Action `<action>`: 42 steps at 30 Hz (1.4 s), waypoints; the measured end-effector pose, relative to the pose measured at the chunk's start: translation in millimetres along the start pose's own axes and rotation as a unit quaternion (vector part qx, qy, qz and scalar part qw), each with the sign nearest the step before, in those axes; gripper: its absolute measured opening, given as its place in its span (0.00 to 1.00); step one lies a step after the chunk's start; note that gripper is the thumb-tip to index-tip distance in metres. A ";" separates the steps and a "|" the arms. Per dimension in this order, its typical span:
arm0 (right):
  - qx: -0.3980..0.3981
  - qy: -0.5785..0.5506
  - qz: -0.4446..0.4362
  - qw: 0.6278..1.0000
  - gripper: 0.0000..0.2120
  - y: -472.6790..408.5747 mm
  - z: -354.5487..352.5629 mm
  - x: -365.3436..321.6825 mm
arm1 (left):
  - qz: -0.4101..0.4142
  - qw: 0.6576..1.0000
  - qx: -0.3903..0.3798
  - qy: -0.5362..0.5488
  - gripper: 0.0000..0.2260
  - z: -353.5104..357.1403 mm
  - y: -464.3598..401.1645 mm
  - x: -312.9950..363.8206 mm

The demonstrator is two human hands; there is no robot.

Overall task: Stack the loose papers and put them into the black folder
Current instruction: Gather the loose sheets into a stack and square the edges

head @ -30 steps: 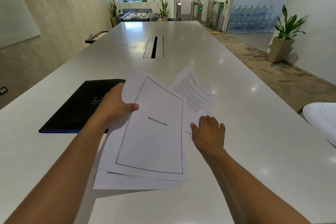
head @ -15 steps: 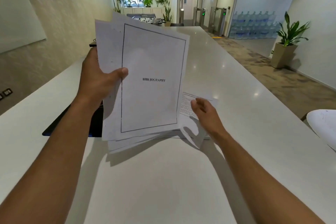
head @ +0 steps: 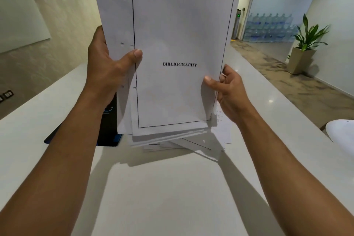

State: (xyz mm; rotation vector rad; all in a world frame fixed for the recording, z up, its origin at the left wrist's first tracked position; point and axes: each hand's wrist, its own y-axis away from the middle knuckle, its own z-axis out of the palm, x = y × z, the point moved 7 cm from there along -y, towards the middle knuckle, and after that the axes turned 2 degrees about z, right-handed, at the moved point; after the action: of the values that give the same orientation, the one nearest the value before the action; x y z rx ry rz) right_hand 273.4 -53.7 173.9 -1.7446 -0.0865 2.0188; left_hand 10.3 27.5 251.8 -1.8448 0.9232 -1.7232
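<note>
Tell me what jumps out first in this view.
The papers fill the centre, held upright over the table, the front sheet reading BIBLIOGRAPHY. The left hand grips their left edge and the right hand the right edge; the bottom edges are uneven. The black folder lies flat behind the left arm.

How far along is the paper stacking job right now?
Done: the loose white printed papers are gathered into one bundle, a BIBLIOGRAPHY page in front. In hand: the left hand and right hand hold it upright, bottom edges on the long white table, sheets still uneven. Left: square them, then put them in the flat black folder, lying closed behind the left arm.
</note>
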 end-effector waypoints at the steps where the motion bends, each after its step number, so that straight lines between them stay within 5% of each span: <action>1: 0.002 0.018 -0.010 1.000 0.18 -0.1 -1.7 -5.6 | 0.001 1.000 0.000 0.004 0.25 2.9 -0.1 0.0; 9: 0.063 0.070 -0.087 0.992 0.21 10.3 -31.8 -7.1 | -0.009 0.998 -0.017 0.056 0.19 40.0 13.2 -14.6; 18: 0.127 0.156 -0.017 0.979 0.24 39.9 -41.4 71.8 | -0.171 0.984 -0.025 0.036 0.25 87.1 87.7 -95.7; 25: 0.163 0.195 -0.016 0.967 0.20 33.5 -44.0 63.2 | -0.136 0.990 0.014 0.037 0.21 91.4 74.2 -94.5; 31: 0.186 0.157 0.119 0.963 0.19 21.4 -74.2 76.4 | -0.245 0.968 -0.004 0.049 0.22 92.7 70.8 -132.4; 35: 0.232 0.095 0.200 0.947 0.19 26.7 -102.5 100.6 | -0.349 0.934 -0.022 -0.076 0.26 82.6 89.6 -174.5; 39: 0.268 0.117 0.307 0.906 0.39 39.7 -126.6 135.7 | -0.420 0.894 -0.058 -0.145 0.27 79.2 117.1 -201.7; 42: 0.255 0.302 0.296 0.869 0.25 38.0 -137.1 141.0 | -0.431 0.884 -0.052 -0.175 0.28 76.4 123.7 -210.2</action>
State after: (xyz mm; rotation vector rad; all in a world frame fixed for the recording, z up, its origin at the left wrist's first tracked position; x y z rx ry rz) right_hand 380.2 -67.7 5.1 -2.0730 1.1989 1.5014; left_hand 65.9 88.2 9.8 -2.7720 0.0018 -1.6662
